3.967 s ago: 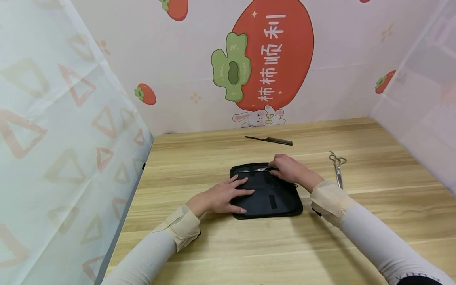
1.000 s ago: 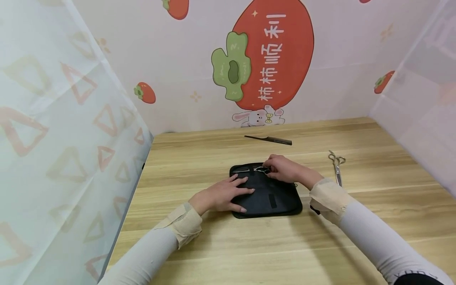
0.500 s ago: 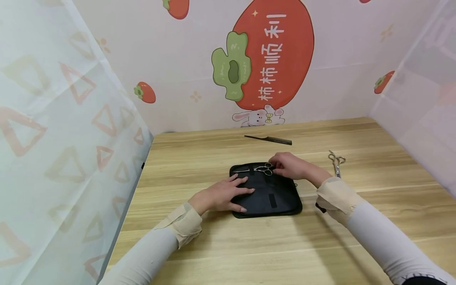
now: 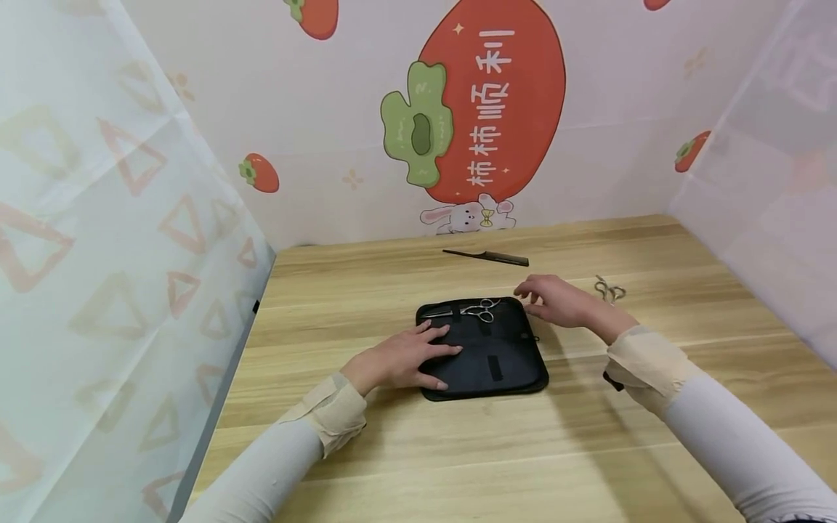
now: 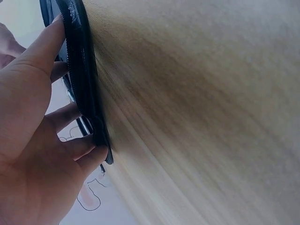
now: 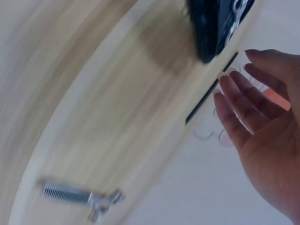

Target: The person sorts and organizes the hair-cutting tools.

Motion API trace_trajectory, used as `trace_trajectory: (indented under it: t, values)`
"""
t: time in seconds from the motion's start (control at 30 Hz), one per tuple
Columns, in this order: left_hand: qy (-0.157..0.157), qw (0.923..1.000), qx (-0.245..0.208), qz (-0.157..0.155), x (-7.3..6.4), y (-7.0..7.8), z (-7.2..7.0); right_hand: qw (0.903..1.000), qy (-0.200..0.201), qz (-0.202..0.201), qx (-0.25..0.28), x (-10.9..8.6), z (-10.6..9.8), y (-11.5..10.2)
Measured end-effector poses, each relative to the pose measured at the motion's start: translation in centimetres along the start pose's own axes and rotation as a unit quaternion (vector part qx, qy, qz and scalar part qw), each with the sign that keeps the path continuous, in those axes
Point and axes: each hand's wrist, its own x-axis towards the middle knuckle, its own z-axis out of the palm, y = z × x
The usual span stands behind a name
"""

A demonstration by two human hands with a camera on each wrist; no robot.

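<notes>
Left fingers (image 4: 446, 351) on case (image 4: 482, 354), “柿柿顺利” (image 4: 488, 107) behind

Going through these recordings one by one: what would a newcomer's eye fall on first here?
Most likely the big red fruit print with green leaves on the back wall. Next, the flat black zippered case on the light wooden table, with slim silver metal scissors under a band near its far edge and the left hand spread on its left side. The right hand is empty near its far right corner.
</notes>
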Motion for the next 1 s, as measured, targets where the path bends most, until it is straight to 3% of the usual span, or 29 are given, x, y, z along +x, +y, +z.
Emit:
trace_trajectory:
  t: [0.53, 0.73, 1.0]
  values:
    - [-0.001, 1.0, 0.007, 0.0, -0.2, 0.3, -0.2, 0.9945, 0.023, 0.08, -0.064, -6.8, -3.1, 6.6]
    - [0.001, 1.0, 0.005, 0.005, -0.1, 0.2, -0.1, 0.9924, 0.014, 0.096, -0.076, -7.8, -2.8, 8.3]
    - [0.001, 1.0, 0.005, 0.007, -0.1, 0.1, 0.0, 0.9931, -0.01, 0.107, -0.047, -8.1, -2.7, 8.8]
